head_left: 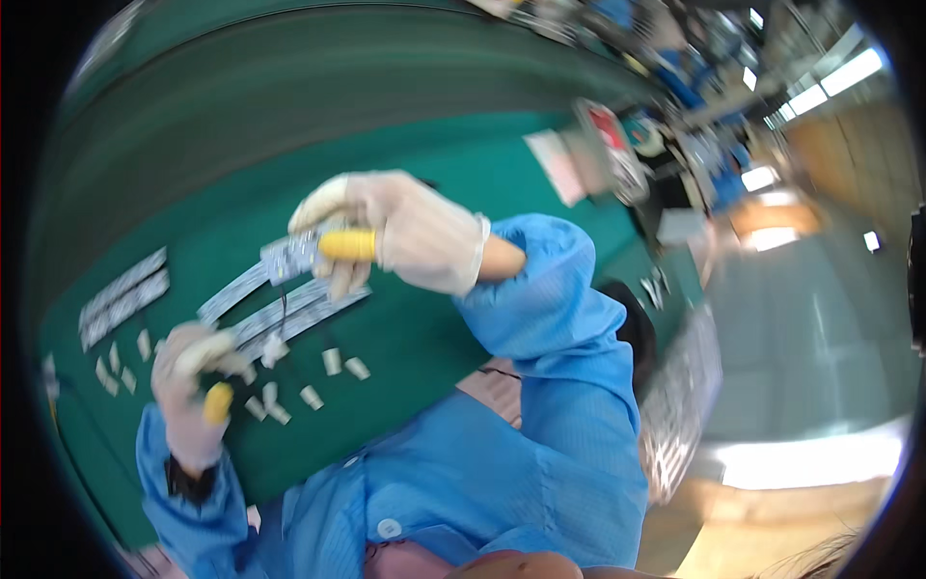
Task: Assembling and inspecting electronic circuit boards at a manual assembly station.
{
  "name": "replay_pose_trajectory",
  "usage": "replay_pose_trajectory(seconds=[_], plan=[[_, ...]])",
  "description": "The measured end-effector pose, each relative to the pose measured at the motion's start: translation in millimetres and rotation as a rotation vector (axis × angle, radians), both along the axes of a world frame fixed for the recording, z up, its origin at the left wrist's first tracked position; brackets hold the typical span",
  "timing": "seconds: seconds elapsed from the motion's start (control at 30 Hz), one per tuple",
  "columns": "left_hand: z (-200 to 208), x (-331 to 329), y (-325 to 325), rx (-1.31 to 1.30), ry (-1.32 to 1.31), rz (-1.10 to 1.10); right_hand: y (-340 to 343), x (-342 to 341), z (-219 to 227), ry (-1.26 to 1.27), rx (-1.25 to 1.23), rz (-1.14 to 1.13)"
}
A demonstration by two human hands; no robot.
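Above the green mat [415,328], a small grey patterned strip [289,256] is being gripped by the gloved right hand [405,232]; a small white piece [273,349] is being pinched by the gloved left hand [193,386] at lower left.

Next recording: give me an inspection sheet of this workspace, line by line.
Surface: green mat, bare in the middle.
Job's things: small pale board in the right hand; thin dark wire hanging from it to a small white part.
Clutter: pale strips at left, small white pieces scattered.
Hands: left hand gloved, yellow finger cot, closed near the white part; right gloved, pinching the board.
Cables: the dark wire only.
Surroundings: blurred benches, ceiling lights.
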State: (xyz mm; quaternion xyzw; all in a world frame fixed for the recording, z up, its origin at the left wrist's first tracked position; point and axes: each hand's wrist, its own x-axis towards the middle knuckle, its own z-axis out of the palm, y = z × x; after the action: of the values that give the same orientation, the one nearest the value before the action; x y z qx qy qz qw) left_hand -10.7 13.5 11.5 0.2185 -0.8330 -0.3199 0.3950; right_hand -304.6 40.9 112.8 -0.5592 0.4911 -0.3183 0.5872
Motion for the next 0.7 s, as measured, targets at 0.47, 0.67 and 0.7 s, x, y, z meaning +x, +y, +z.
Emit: replay_pose_trajectory(seconds=[0.47, 0.67, 0.7], plan=[[-12, -10, 13, 0.489, 0.145, 0.02, 393, -444, -56, 0.048, -0.019, -2.053], [-13, -6, 5, 0.458, 0.133, 0.064, 460, -507, -93, 1.629, 0.763, -1.711], [-11, -8, 6, 0.466, 0.121, 0.085, 438, -500, -82, 1.6, 0.652, -1.786]])
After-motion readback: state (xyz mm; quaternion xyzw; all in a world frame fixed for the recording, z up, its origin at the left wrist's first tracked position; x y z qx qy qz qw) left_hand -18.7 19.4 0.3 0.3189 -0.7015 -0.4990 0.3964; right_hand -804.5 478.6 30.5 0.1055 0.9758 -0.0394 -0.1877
